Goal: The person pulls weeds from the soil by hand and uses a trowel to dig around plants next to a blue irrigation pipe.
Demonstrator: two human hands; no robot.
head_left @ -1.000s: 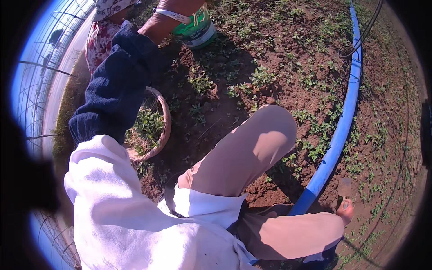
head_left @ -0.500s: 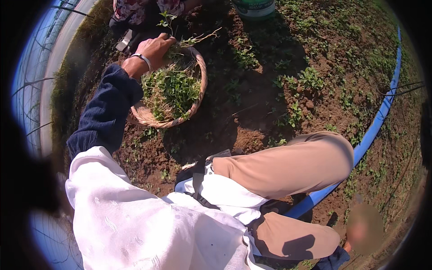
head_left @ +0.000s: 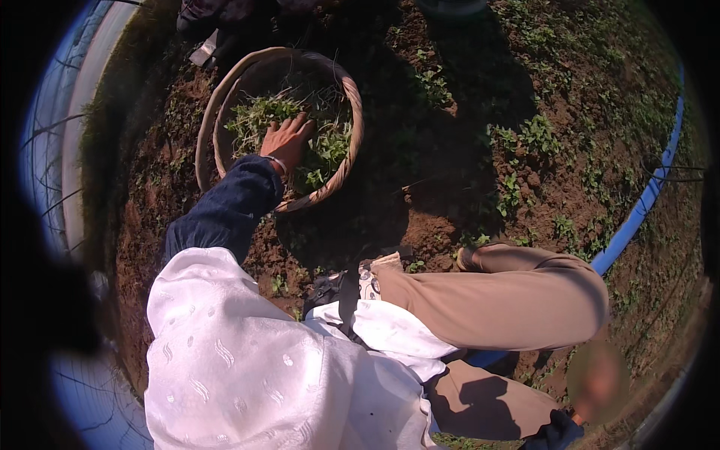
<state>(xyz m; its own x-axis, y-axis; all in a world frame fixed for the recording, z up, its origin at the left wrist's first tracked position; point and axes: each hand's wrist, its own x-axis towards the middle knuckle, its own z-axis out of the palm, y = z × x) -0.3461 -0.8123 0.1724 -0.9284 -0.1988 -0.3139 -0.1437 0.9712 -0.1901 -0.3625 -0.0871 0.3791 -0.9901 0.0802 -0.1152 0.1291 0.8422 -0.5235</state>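
My left hand point(head_left: 289, 141) reaches down inside a round woven basket point(head_left: 354, 124). Its fingers lie stretched out and slightly spread over the loose green plants point(head_left: 330, 154) heaped in the basket, with nothing visible gripped. Some dry, straw-coloured stems are mixed among the leaves. At the lower right, my right hand point(head_left: 598, 386) is by my bent leg, near the ground. A blurred patch covers it, so its fingers and anything in them cannot be made out.
Brown soil point(head_left: 431, 225) with low green plants point(head_left: 540, 135) surrounds the basket. A blue hose point(head_left: 637, 206) curves along the right side. Another person's dark clothing point(head_left: 217, 11) shows beyond the basket, beside a flat pale object point(head_left: 204, 49). A container point(head_left: 454, 7) stands at the far edge.
My left hand has moved from the basket's far left rim, where it was by some stems, down onto the greens inside. The basket now appears tilted differently, with its handle visible.
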